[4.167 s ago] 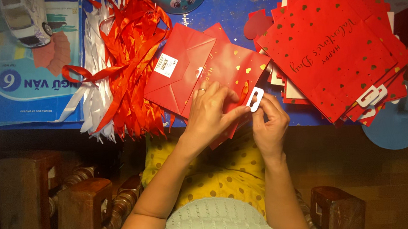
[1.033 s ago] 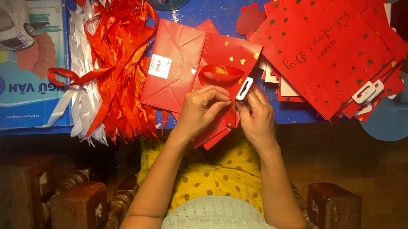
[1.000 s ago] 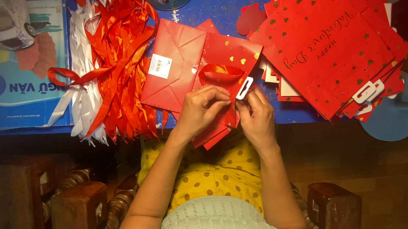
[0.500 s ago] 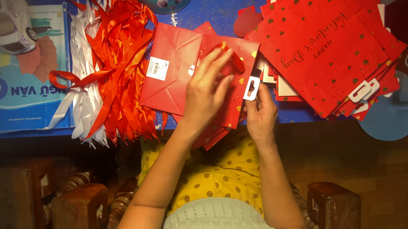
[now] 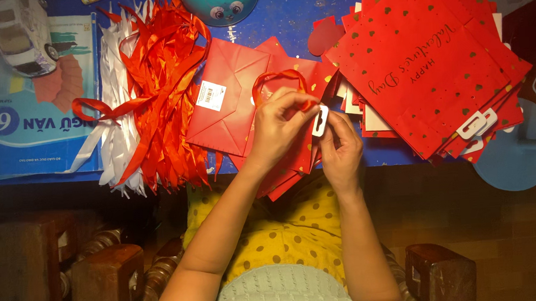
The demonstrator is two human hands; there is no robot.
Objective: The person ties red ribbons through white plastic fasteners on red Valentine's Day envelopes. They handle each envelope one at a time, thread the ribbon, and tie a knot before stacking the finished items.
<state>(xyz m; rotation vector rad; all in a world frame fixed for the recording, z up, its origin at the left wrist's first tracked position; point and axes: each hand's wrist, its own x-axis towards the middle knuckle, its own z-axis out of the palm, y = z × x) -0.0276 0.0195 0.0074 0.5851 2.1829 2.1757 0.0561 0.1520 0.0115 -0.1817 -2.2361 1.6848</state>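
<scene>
Pinching white tag (image 5: 319,120), both hands, apparently over red bag (image 5: 293,149).

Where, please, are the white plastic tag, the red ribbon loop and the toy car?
white plastic tag (image 5: 320,120), head view, its middle.
red ribbon loop (image 5: 274,77), head view, its top curve.
toy car (image 5: 20,34), head view, its roof.

A white rectangular barcode label (image 5: 210,95) is stuck on a folded red paper bag (image 5: 227,97); a blue-and-white booklet cover (image 5: 30,115) lies far left.

Ribbon heap (image 5: 153,95) left, red bag stack (image 5: 430,66) right, bare blue tabletop (image 5: 291,19) between
</scene>
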